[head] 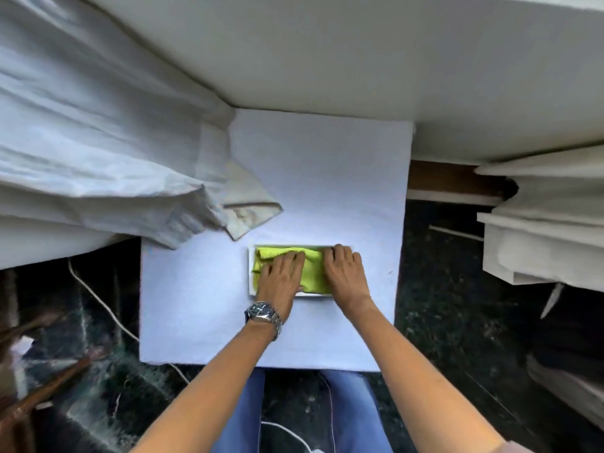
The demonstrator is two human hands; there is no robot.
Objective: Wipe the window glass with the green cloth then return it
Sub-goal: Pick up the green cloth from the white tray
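A yellow-green cloth (312,273), folded, lies in a shallow white tray (251,273) on a white-covered table (327,178). My left hand (281,277), with a wristwatch on the wrist, rests flat on the cloth's left half, fingers spread. My right hand (344,273) presses on the cloth's right end, its fingertips curled over the tray's far right rim. The cloth's right edge is hidden under that hand. No window glass is in view.
A white curtain (98,125) hangs at the left, its hem draped onto the table's left corner. More white fabric (542,223) is piled at the right. A white cable (108,308) runs across the dark floor at the left. A pale wall stands behind the table.
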